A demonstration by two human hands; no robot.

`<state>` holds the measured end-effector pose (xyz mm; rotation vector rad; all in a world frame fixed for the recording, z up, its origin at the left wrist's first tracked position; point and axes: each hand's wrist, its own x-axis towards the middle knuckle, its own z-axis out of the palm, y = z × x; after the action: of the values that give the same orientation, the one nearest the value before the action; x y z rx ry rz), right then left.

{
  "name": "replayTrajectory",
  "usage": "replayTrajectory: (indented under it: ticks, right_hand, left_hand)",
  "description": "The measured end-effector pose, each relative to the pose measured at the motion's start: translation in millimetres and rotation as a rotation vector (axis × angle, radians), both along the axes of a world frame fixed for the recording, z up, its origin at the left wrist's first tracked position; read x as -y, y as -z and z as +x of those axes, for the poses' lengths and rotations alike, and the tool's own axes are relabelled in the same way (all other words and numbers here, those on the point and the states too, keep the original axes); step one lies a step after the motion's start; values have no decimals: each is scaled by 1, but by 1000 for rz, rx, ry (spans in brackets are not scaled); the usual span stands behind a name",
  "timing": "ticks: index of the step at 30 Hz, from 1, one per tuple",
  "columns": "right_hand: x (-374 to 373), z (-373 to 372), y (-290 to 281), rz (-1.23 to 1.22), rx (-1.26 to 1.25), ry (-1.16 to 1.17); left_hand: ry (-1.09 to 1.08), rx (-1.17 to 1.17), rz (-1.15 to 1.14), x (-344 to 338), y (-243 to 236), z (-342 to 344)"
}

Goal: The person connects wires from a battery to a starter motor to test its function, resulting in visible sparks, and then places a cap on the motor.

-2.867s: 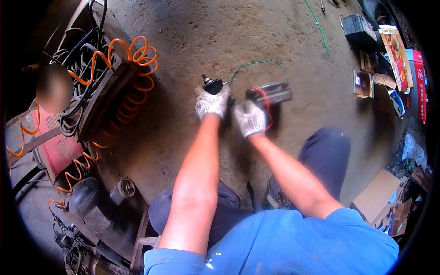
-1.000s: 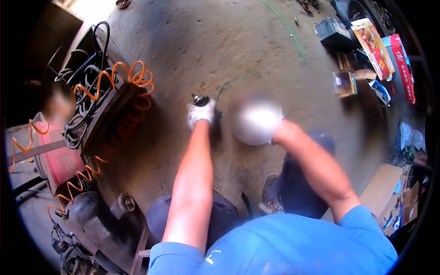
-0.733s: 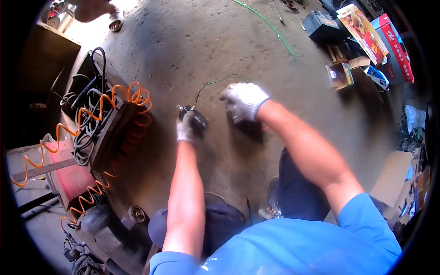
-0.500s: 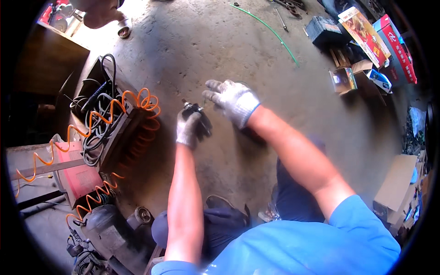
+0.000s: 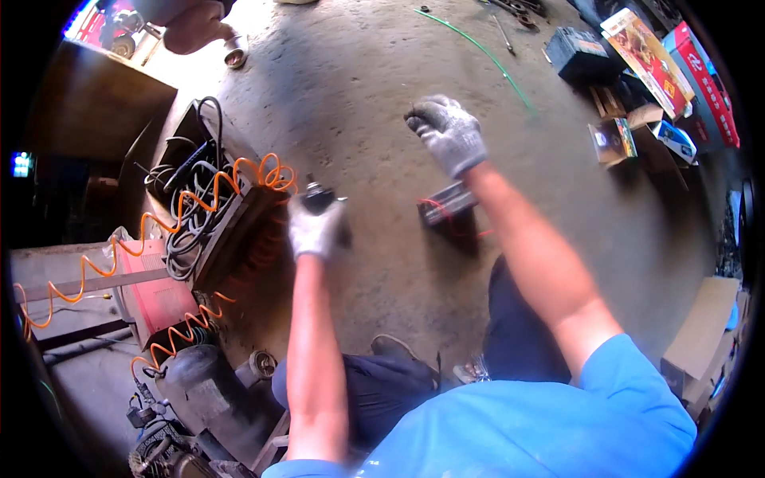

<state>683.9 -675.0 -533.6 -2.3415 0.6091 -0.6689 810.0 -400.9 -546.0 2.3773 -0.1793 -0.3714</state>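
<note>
My left hand (image 5: 311, 229), in a white glove with grey fingers, is closed around a small black and silvery metal part (image 5: 319, 197), whose narrow tip points away from me. Its exact kind is not clear. My right hand (image 5: 453, 137), gloved likewise, is raised farther ahead and to the right. Its fingers are curled together, and whatever they may pinch is too small to make out. Below the right wrist a dark box-shaped device (image 5: 448, 204) with a thin red wire stands on the concrete floor (image 5: 358, 103), partly hidden by my forearm.
At left, a wooden crate (image 5: 227, 231) holds grey cables, with a coiled orange air hose (image 5: 195, 195) across it. Nearby are a pink machine (image 5: 158, 287) and a dark tank (image 5: 209, 384). Cartons (image 5: 649, 60) and a black battery (image 5: 586, 54) lie far right; a green tube (image 5: 486, 57) ahead.
My right hand has moved away from the left, forward and right, and its fingers have curled. The left hand has shifted slightly left with the metal part. The box-shaped device is now more visible.
</note>
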Motion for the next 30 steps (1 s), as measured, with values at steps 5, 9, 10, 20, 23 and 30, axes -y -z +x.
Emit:
replayTrajectory:
  ticks: [5,9,10,20,23,30]
  right_hand:
    - [24,-9,51,-59,-325,-8]
    - [46,-14,58,-62,-14,100]
    - [51,-16,51,-64,35,145]
    - [-14,-48,-50,944,168,-244]
    - [-54,-55,-86,937,170,-386]
    - [-69,-68,-93,645,390,-436]
  left_hand:
    - [53,-324,-689,11,-66,-29]
    - [122,-605,-1096,-2,-105,-46]
    - [58,-660,-1182,-2,-109,-55]
    - [217,-697,-1135,23,-115,-100]
    - [350,-321,-715,24,-121,-104]
    - [403,21,-594,30,-107,-112]
